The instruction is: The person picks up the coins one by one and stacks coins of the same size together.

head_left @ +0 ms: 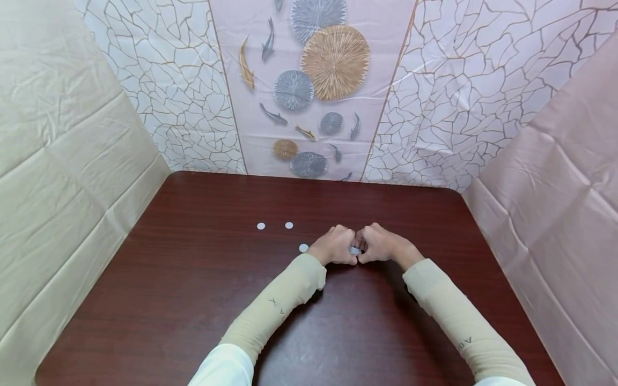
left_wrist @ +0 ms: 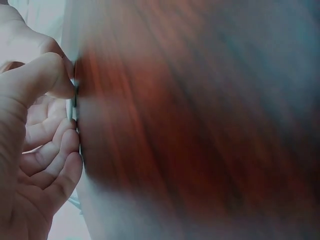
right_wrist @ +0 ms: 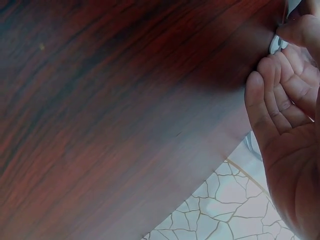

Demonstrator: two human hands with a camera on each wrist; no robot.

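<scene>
A small white disc sits between the two hands, at 3 o'clock from the left hand and 9 o'clock from the right hand. Both hands, fingers curled, pinch it close above the desk. Another disc lies at the left hand's 9 o'clock.

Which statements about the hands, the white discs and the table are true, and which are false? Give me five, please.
1. Three white discs lie to the left of the left hand. True.
2. The hands are far apart. False: the left hand and right hand are close together, at a small white piece.
3. The tabletop is reddish-brown with wood grain. True.
4. Both sleeves are black. False: the sleeves are pale.
5. The backdrop behind the table shows fish. True.
</scene>
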